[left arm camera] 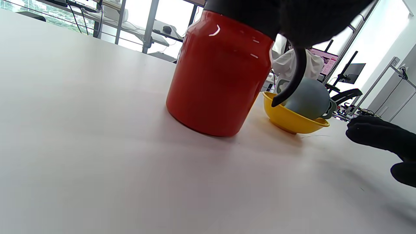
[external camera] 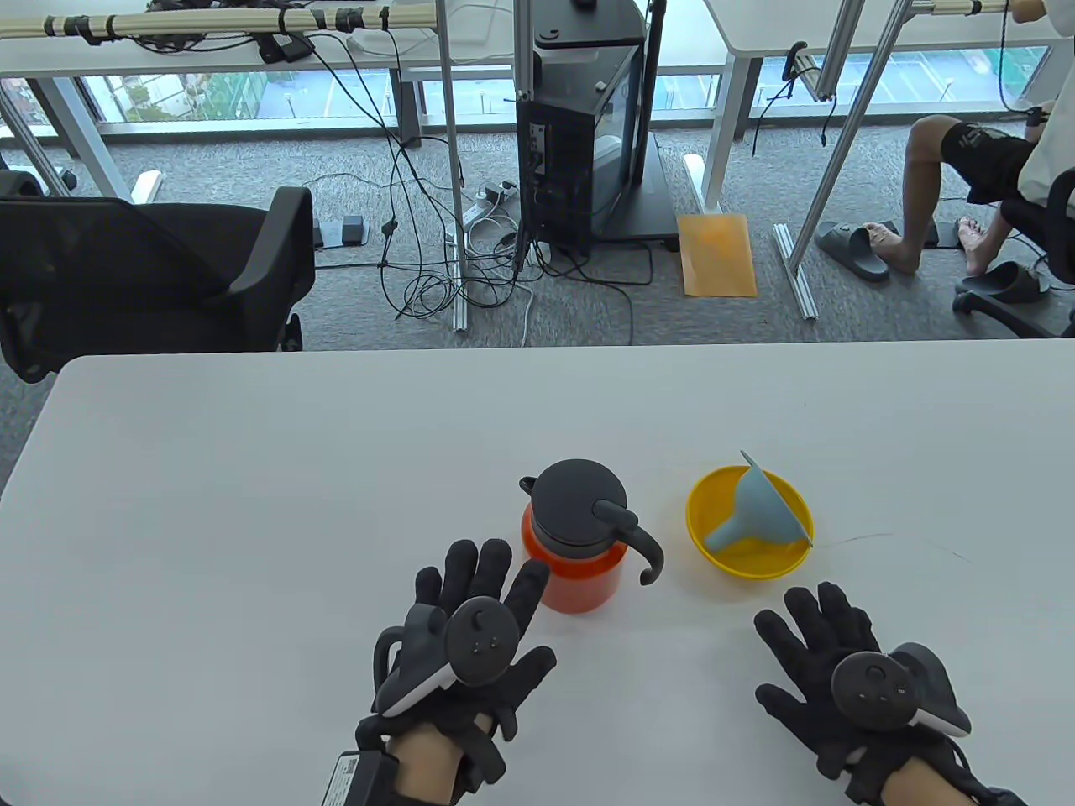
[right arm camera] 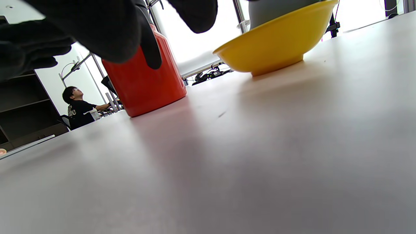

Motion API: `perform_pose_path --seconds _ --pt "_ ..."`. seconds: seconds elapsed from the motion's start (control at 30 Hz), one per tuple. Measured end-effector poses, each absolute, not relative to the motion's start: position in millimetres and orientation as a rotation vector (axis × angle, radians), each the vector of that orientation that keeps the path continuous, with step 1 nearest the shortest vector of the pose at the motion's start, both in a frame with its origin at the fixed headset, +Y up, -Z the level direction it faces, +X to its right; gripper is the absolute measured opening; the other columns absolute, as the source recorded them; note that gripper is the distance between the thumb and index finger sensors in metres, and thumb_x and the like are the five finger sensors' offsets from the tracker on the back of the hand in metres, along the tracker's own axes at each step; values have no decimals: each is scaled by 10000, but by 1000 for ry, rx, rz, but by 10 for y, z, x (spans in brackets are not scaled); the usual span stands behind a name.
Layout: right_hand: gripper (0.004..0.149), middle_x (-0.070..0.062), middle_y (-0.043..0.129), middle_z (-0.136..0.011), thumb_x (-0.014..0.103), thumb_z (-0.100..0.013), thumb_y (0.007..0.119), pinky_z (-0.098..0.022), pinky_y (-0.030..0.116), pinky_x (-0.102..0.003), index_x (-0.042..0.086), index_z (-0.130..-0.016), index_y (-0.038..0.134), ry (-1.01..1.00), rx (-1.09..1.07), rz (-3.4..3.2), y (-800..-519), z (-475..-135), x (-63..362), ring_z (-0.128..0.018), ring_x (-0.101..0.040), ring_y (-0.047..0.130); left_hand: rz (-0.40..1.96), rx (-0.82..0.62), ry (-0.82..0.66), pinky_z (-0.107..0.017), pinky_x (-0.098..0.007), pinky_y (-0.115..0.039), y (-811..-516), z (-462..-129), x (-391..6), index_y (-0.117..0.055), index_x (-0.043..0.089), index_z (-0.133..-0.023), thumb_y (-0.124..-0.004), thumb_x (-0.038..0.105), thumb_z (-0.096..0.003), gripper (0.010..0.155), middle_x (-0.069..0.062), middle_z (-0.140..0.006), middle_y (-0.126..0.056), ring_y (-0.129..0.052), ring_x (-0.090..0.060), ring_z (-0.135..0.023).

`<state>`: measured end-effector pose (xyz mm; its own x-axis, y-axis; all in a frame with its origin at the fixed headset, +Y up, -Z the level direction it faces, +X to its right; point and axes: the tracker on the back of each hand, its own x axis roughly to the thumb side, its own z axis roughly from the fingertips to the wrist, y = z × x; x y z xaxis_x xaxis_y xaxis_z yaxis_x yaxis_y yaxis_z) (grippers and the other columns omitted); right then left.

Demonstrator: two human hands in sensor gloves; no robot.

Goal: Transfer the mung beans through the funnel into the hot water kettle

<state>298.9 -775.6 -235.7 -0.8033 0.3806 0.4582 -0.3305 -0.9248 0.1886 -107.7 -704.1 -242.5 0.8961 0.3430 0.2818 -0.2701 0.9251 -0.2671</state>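
The kettle [external camera: 575,537] stands upright on the table [external camera: 252,504], toward the near side and about midway across. To the right of the kettle, close by but not touching, sits the bowl [external camera: 714,512], with the funnel [external camera: 756,512] lying tilted inside it, spout pointing down toward the kettle's side and wide mouth leaning on the bowl's far right rim. The kettle's handle [external camera: 642,546] curls out toward the bowl. The left hand [external camera: 466,651] lies just in front of the kettle and slightly to its left, its fingers [external camera: 525,592] reaching the kettle's base. The right hand [external camera: 840,680] is in front of the bowl, well to the kettle's right and apart from both.
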Motion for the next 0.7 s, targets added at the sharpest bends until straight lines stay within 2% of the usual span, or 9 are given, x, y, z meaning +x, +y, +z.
perform_pose_path --seconds 0.33,0.7 --pt "827 -345 128 -1069 486 -523 742 -542 126 -797 41 -1130 398 135 707 2678 -7768 -2350 2983 -888 -623 -22 325 -281 -309 -714 -678 -76 -7622 -2323 -1018 -204 398 -1112 -736 596 -447 875 -11 -1149 5 36 -387 -1050" --pt "826 -336 133 -1073 484 -518 744 -545 123 -796 48 -1127 396 97 749 2739 -7771 -2320 2921 -895 -617 -19 261 -280 -310 -702 -678 -55 -7793 -2329 -966 -205 387 -1122 -719 591 -457 864 -6 -1144 20 50 -382 -1044"
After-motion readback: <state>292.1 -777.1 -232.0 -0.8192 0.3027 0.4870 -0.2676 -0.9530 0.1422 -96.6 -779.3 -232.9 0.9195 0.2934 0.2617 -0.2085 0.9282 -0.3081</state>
